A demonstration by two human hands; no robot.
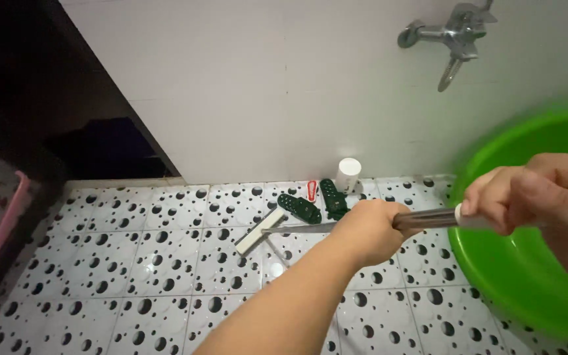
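Gripping a long metal-handled floor squeegee (pixel 277 230): left hand (pixel 369 230) fisted mid-shaft, right hand (pixel 520 197) closed round the white grip. Blade resting on the spotted floor tiles (pixel 133 263) near the wall edge. Probably light, stiff, slick; best held two-handed, spaced apart.

You have one view only, from the camera on your head, tilted down and forward across a bathroom floor (pixel 133 263) of white tiles with black spots toward the white wall (pixel 264 85). It sits close over your own arms: your left hand (pixel 369 230) and right hand (pixel 520 190) fill the lower right, both around a metal handle (pixel 428 218). The wall tap (pixel 451 36) sits at the top edge, so the view reaches partway up the wall.
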